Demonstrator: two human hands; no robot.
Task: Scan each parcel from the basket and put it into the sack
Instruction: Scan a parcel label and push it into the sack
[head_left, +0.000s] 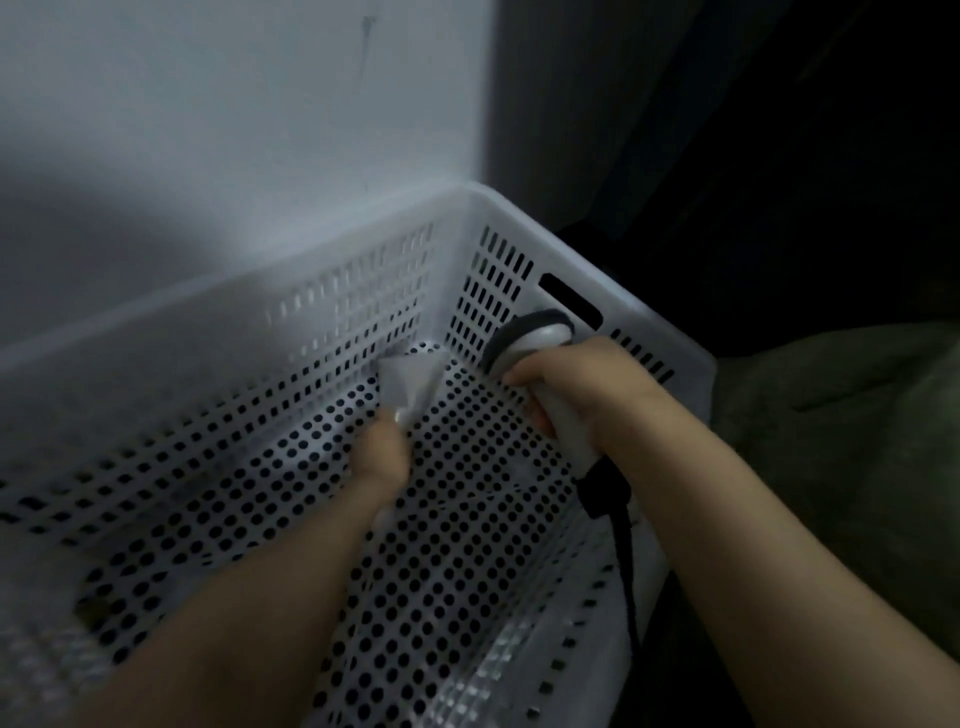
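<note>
A white perforated plastic basket (291, 312) fills the view. Deep inside it my left hand (382, 457) grips the near end of a small pale grey parcel (410, 379) that lies toward the far corner of the basket floor. My right hand (576, 384) holds a white handheld scanner (530, 340) with a dark head, just inside the right wall. The scanner's head points down toward the parcel. A black cable (623, 551) runs from the scanner's handle over the basket's right side.
A pale wall (234, 114) stands behind the basket. Right of the basket lies a dark space with an olive-green fabric mass (852, 431), dim and hard to make out. The basket's handle slot (569, 301) is in the right wall.
</note>
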